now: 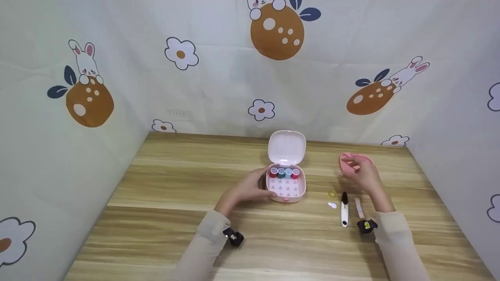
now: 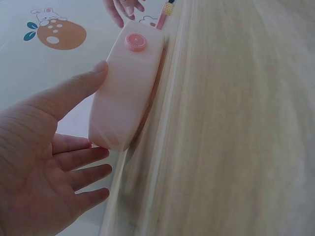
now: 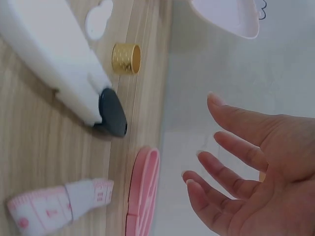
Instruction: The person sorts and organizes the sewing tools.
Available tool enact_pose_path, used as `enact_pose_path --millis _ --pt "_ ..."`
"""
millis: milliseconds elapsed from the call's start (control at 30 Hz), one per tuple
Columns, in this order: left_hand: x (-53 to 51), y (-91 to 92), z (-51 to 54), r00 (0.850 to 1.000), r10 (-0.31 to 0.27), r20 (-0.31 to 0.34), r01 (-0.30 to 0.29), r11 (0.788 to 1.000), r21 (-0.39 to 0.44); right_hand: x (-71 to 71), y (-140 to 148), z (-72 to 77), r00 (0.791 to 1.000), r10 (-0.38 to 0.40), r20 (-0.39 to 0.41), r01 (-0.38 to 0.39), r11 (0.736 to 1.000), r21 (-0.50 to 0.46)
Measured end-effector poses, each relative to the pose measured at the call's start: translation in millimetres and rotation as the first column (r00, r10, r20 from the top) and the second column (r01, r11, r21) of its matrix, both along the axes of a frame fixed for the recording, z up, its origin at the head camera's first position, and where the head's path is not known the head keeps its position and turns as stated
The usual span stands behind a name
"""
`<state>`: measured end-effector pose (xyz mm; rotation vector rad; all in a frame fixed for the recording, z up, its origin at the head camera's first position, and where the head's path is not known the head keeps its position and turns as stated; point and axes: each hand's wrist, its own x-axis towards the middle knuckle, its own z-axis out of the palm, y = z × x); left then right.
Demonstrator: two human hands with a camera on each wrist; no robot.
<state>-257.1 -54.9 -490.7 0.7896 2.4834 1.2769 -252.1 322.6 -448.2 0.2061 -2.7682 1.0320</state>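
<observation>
In the head view a pale pink sewing box (image 1: 286,199) stands with its lid up. Thread spools (image 1: 281,173) in red, teal, light blue and pink fill its back row, with bare pegs in front. My left hand (image 1: 250,187) holds the box's left side, thumb at the front; the left wrist view shows thumb and forefinger against the box wall (image 2: 125,98). Over a pink tray (image 1: 345,166) hovers my right hand (image 1: 365,175), fingers loosely bent. The right wrist view shows nothing in that hand (image 3: 266,167), apart from the tray (image 3: 142,191).
White thread snips (image 3: 54,59) with a black tip lie near the right hand. Beside them are a folded tape measure (image 3: 59,204), a gold thimble (image 3: 126,59) and a small white flat piece (image 3: 98,19). Patterned cloth walls (image 1: 218,86) enclose the wooden table (image 1: 175,175).
</observation>
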Motion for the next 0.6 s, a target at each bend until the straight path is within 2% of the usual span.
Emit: enact_pose_path --millis 167,600 --pt "0.3 0.1 -0.2 1.000 -0.002 -0.001 0.002 1.000 -0.003 -3.2 14.0 2.4 0.995 -0.011 0.097 0.009 1.000 0.014" --pt "2.2 -0.4 1.1 1.000 0.013 0.020 -0.013 1.000 -0.008 -13.0 45.6 1.6 0.975 -0.005 0.223 -0.011 0.997 0.072"
